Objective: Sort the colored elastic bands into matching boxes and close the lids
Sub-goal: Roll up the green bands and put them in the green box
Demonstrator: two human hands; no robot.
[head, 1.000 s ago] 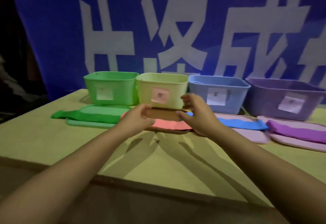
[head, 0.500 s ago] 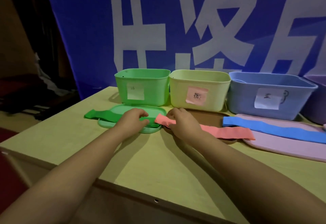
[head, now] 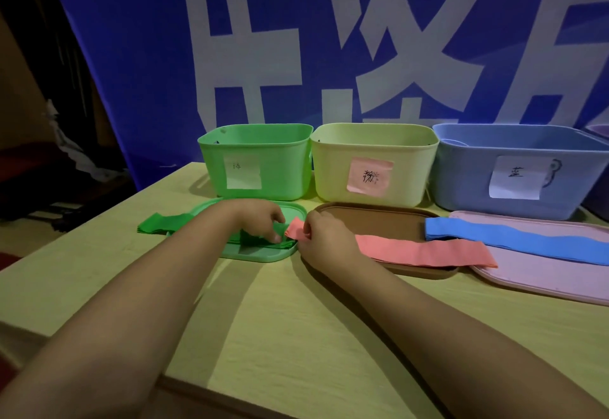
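A green band (head: 161,223) lies across the green lid (head: 260,253) in front of the open green box (head: 257,161). My left hand (head: 260,220) pinches the green band's right part. A pink band (head: 425,250) stretches over the brown lid (head: 379,217) before the pale yellow box (head: 372,161) with a pink label. My right hand (head: 321,237) grips the pink band's left end. A blue band (head: 514,240) rests on the lilac lid (head: 543,270) in front of the blue box (head: 520,168).
The boxes stand in a row at the back of the yellow-green table (head: 280,319), against a blue banner (head: 296,39) with white characters. A purple box's corner (head: 598,130) shows at the far right. The table's front edge runs beneath my forearms.
The view has shifted left and closer. Both hands came off the brown lid and went down to the bands: the left onto the green band, the right onto the pink band's end.
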